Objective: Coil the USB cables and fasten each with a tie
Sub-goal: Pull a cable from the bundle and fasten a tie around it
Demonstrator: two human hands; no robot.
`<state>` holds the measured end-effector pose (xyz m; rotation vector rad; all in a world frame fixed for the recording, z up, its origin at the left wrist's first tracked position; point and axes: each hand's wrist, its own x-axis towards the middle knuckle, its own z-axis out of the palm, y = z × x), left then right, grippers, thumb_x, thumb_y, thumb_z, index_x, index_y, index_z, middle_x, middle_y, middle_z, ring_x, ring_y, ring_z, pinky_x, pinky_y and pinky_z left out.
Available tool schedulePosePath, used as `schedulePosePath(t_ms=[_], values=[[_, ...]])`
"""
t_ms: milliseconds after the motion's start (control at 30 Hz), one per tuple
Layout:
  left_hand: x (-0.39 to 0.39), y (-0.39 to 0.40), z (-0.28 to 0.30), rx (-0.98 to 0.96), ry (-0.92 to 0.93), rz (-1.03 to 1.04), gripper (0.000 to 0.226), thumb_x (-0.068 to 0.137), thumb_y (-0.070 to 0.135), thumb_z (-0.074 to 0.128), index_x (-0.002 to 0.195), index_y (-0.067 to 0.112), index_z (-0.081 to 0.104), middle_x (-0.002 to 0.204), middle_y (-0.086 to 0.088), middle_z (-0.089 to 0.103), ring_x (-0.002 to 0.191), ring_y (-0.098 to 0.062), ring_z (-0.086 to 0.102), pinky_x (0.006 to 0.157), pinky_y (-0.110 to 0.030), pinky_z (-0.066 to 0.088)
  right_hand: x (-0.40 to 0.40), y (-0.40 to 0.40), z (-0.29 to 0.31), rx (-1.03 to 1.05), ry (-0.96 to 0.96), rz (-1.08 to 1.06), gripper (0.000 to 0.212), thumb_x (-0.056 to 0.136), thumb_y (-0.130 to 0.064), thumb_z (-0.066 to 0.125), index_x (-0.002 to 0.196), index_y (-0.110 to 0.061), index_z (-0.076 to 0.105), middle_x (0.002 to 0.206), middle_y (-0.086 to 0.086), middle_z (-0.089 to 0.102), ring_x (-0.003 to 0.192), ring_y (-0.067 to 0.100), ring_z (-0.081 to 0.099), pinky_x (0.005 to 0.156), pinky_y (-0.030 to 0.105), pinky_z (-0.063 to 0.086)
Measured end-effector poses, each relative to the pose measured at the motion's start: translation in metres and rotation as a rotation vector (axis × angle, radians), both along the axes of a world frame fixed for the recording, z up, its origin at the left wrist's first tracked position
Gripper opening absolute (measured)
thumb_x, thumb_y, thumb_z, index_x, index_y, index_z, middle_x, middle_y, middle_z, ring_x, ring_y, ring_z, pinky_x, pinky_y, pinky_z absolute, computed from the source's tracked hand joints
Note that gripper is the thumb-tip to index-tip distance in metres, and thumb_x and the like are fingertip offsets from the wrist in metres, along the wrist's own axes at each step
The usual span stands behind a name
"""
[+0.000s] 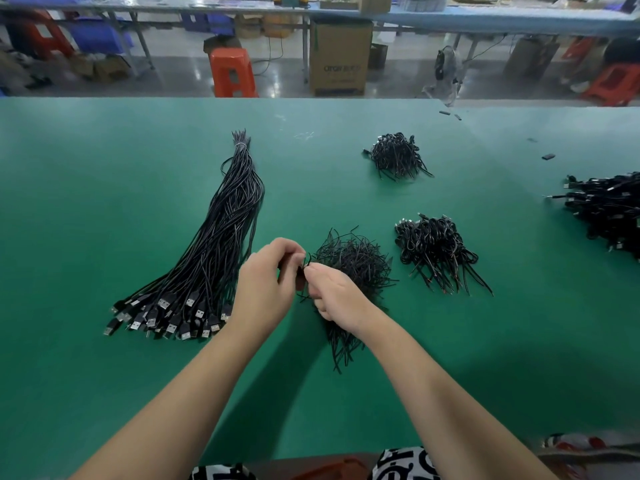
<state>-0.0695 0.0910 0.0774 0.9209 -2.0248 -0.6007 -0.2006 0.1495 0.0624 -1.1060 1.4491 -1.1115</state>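
The green table carries, on the left, a long bundle of uncoiled USB cables, bound at its far end with the plugs fanned toward the person; three heaps of finished coils lie far, middle-right and at the right edge. Just ahead of the hands lies the loose pile of ties. The left hand and right hand meet above its near-left edge, each with fingers curled, pinching a small dark piece between them; it looks like a tie, though whether a coil sits inside the grip cannot be told. The likely trouble here: the tie's ends slipping from the fingertips while being twisted, leaving a slack fastening that lets a coil spring open. The right wrist hangs directly over the ties and could drag strands out or tangle them.
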Motion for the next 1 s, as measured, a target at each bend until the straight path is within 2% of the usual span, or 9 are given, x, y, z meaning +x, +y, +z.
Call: schedulePosePath(t_ms=[100,167,233,333,433,600,700,833,1000], values=[[-0.001,0.000,0.004,0.127,0.032,0.020,0.013,0.096,0.011,0.062,0.088,0.022,0.064,0.078,0.015,0.067,0.076,-0.002,0.061,0.067,-0.010,0.042,0.001,0.002,0.001,-0.125,0.374,0.002,0.041,0.105,-0.038,0.040,0.065,-0.033,0.040,0.060,-0.012,0.039,0.054,0.006,0.034,0.052,0.026,0.028],[-0.001,-0.002,0.006,0.215,0.019,0.027,0.016,0.095,0.013,0.063,0.084,0.025,0.065,0.074,0.016,0.066,0.072,0.001,0.059,0.064,-0.009,0.041,0.000,0.003,0.002,-0.184,0.541,0.002,0.039,0.107,-0.035,0.039,0.068,-0.030,0.037,0.062,-0.009,0.042,0.056,0.008,0.038,0.056,0.028,0.031],[0.000,-0.007,0.007,0.300,-0.011,0.025,0.020,0.095,0.017,0.064,0.079,0.030,0.065,0.071,0.013,0.066,0.067,-0.001,0.058,0.065,-0.018,0.045,-0.001,0.004,0.002,-0.232,0.684,0.013,0.038,0.108,-0.033,0.038,0.070,-0.026,0.034,0.063,-0.006,0.042,0.058,0.012,0.040,0.057,0.033,0.031],[0.001,-0.011,0.008,0.436,-0.018,0.015,0.017,0.093,0.018,0.066,0.079,0.026,0.069,0.072,0.002,0.068,0.070,-0.018,0.063,0.073,-0.039,0.054,-0.003,0.006,0.004,-0.301,0.874,0.045,0.033,0.107,-0.029,0.038,0.076,-0.021,0.035,0.066,-0.008,0.039,0.062,0.021,0.042,0.061,0.037,0.031],[0.003,-0.012,0.010,0.510,-0.025,0.004,0.014,0.092,0.016,0.067,0.080,0.020,0.072,0.075,-0.009,0.071,0.069,-0.022,0.061,0.077,-0.048,0.056,-0.004,0.007,0.006,-0.352,1.034,0.100,0.025,0.107,-0.028,0.040,0.084,-0.020,0.039,0.071,-0.005,0.044,0.062,0.022,0.042,0.061,0.037,0.035],[0.005,-0.012,0.014,0.552,-0.054,-0.005,0.015,0.091,0.015,0.067,0.078,0.018,0.073,0.072,-0.005,0.072,0.065,-0.016,0.060,0.072,-0.041,0.055,-0.004,0.008,0.005,-0.381,1.089,0.135,0.023,0.106,-0.030,0.044,0.088,-0.018,0.041,0.078,0.006,0.059,0.067,0.032,0.056,0.060,0.036,0.031],[0.006,-0.013,0.014,0.618,-0.050,-0.033,0.014,0.091,0.014,0.069,0.078,0.016,0.073,0.074,-0.007,0.074,0.066,-0.014,0.062,0.078,-0.044,0.057,-0.004,0.010,0.004,-0.403,1.155,0.138,0.026,0.106,-0.027,0.045,0.091,-0.008,0.055,0.079,0.009,0.063,0.067,0.033,0.059,0.060,0.041,0.042],[0.010,-0.017,0.014,0.676,-0.046,-0.081,0.009,0.087,0.016,0.076,0.078,0.014,0.075,0.074,-0.010,0.074,0.066,-0.016,0.061,0.076,-0.048,0.055,-0.006,0.011,0.004,-0.383,1.190,0.161,0.029,0.106,-0.028,0.043,0.092,-0.007,0.058,0.080,0.010,0.065,0.069,0.033,0.061,0.065,0.045,0.048],[0.013,-0.020,0.019,0.618,-0.084,-0.032,0.024,0.086,0.033,0.076,0.069,0.017,0.075,0.057,0.000,0.065,0.054,-0.014,0.046,0.057,-0.028,0.040,-0.006,0.010,0.005,-0.397,1.216,0.164,0.029,0.106,-0.030,0.040,0.084,-0.013,0.050,0.075,0.008,0.062,0.063,0.032,0.057,0.061,0.042,0.044]])
